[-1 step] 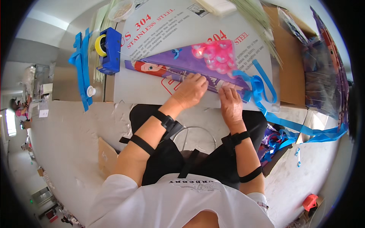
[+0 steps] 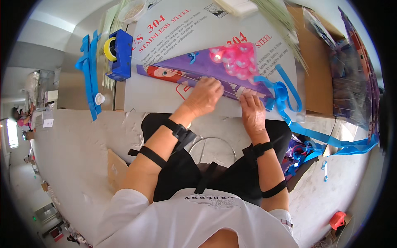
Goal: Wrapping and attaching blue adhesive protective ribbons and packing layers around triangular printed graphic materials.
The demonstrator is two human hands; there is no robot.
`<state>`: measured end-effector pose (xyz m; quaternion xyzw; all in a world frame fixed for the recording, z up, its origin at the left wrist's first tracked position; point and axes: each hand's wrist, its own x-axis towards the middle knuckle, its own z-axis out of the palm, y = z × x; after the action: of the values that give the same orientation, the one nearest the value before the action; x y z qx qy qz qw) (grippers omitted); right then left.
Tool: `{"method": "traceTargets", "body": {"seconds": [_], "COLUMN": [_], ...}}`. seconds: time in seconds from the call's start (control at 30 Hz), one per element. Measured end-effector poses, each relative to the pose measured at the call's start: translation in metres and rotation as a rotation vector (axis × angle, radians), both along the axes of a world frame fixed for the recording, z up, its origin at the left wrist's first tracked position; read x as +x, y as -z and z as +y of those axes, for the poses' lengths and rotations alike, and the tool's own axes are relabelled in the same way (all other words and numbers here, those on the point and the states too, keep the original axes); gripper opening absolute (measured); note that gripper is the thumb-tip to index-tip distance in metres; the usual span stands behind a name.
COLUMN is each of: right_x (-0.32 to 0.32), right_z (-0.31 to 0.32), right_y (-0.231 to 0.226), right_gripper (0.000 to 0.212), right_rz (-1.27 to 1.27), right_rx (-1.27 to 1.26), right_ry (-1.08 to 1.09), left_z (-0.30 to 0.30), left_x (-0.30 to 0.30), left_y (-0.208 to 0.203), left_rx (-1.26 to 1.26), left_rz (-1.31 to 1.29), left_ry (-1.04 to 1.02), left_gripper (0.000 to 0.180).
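A folded purple kite (image 2: 173, 62), printed with a red-haired figure and pink balloons, lies across the film-covered tabletop (image 2: 165, 95). My left hand (image 2: 204, 97) has its fingers curled together at the middle of the kite's near edge. A thin pale line, possibly a stick, runs along the fold from there towards the kite's left tip. Closer to the wide right end, my right hand (image 2: 252, 110) presses bent fingers onto the same edge; its thumb is mostly hidden. Blue ribbon (image 2: 281, 97) trails from that end in a loop and over the table's right side.
On the left stand a blue tape dispenser (image 2: 123, 56) with yellow-cored tape, blue strips (image 2: 89, 78) and a small white spool (image 2: 99, 98). Thin pale sticks (image 2: 285, 29) lie at the back right, beside a cardboard box (image 2: 316, 70). Below right, a box holds purple sheets (image 2: 297, 151).
My left hand has slid slightly left along the kite's near edge. My right hand stays almost where it was, on the kite's right part.
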<state>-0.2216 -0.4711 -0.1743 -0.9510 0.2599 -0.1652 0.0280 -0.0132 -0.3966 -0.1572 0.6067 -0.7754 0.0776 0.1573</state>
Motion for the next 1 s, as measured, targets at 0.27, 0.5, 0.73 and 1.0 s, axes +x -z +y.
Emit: {"method": "traceTargets", "body": {"seconds": [0.27,0.5,0.73,1.0], "right_x": [-0.027,-0.034,-0.009,-0.002], "right_z": [-0.048,-0.031,-0.008,-0.020], "right_y": [-0.001,-0.014,0.000,-0.009], "right_gripper": [0.035,0.045,0.043,0.027], "right_rz": [-0.088,-0.003,-0.053,-0.113], "right_rx": [-0.030,0.075,-0.012,0.021], "right_ry": [-0.014,0.037,0.086,-0.001], "left_z": [0.034,0.049,0.046,-0.013], "left_x": [0.060,0.026,0.034,0.064], "left_y": [0.006,0.009,-0.005,-0.013], "left_rx": [-0.004,-0.023,0.195,-0.059], "left_rz": [0.043,0.037,0.015,0.191], "left_ry": [-0.149,-0.197,-0.118,-0.389], "left_gripper": [0.023,0.029,0.036,0.035]}}
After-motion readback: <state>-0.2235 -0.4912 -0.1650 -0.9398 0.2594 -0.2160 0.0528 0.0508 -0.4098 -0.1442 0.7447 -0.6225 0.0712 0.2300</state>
